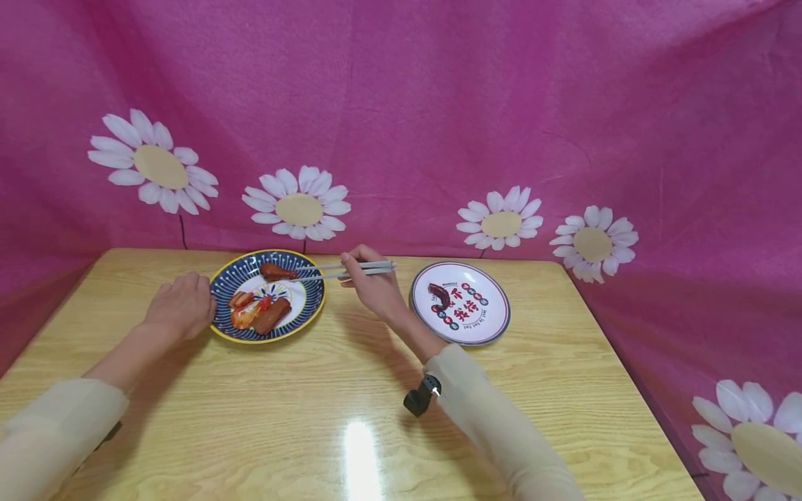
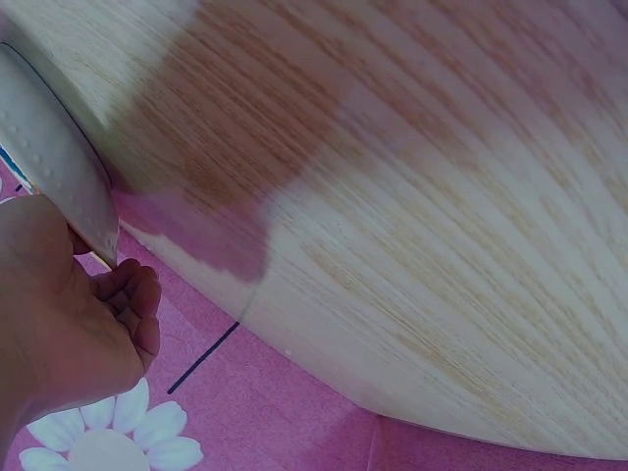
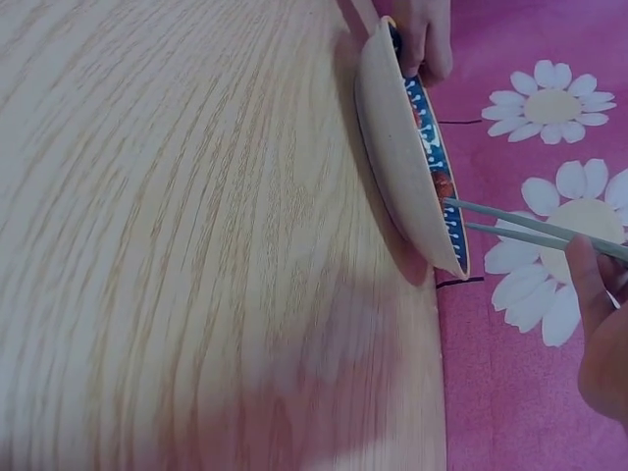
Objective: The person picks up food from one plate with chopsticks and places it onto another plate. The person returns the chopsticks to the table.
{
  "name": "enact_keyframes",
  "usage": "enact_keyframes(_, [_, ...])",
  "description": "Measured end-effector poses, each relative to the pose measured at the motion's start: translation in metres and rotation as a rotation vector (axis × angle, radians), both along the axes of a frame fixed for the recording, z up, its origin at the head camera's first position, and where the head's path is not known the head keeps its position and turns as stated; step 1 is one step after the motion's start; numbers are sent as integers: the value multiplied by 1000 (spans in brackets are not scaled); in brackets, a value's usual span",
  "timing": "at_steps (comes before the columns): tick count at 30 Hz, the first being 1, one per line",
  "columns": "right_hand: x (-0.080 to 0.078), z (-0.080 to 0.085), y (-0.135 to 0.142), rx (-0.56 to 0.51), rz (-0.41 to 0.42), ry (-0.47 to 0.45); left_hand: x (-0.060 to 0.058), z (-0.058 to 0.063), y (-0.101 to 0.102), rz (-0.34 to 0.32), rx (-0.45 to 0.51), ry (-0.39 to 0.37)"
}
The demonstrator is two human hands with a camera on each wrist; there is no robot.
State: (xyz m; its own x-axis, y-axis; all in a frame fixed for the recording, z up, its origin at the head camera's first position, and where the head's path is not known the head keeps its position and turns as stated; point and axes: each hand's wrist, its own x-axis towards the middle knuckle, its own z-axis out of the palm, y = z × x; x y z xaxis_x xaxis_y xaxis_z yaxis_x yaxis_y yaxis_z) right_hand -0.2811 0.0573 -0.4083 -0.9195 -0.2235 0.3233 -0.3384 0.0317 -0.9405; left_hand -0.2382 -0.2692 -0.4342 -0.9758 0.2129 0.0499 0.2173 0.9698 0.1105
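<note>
My left hand (image 1: 182,305) grips the left rim of a deep blue-patterned plate (image 1: 227,284) with a yellow edge. The left wrist view shows thumb and curled fingers at the rim. In my right hand (image 1: 371,282) is a pair of pale chopsticks (image 1: 379,267), pointing left over the plate. Their tips are at the narrow end of a glossy brown drumstick (image 1: 276,272) at the plate's back. Closer to the front of the plate lie an orange shrimp-like piece (image 1: 243,319), a brown slab-like piece (image 1: 272,316) and small reddish bits.
Right of my right hand stands a white plate (image 1: 491,316) with red characters, bearing a dark red curled piece (image 1: 441,297). Both plates are on a wooden table (image 1: 282,417), near its back edge. A magenta flowered cloth (image 1: 401,125) hangs behind.
</note>
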Motion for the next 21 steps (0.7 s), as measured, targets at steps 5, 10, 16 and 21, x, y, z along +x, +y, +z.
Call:
enact_keyframes(5, [-2, -2, -4, 16, 7, 10, 0, 0, 0, 1, -2, -10])
enact_keyframes(10, [-6, -5, -9, 21, 23, 17, 0, 0, -1, 3, -4, -9])
enact_keyframes(16, [-7, -8, -12, 35, 20, 12, 0, -2, -1, 7, -2, -10])
enact_keyframes(21, [-8, -9, -13, 29, 28, 17, 0, -1, 0, 13, 5, -10])
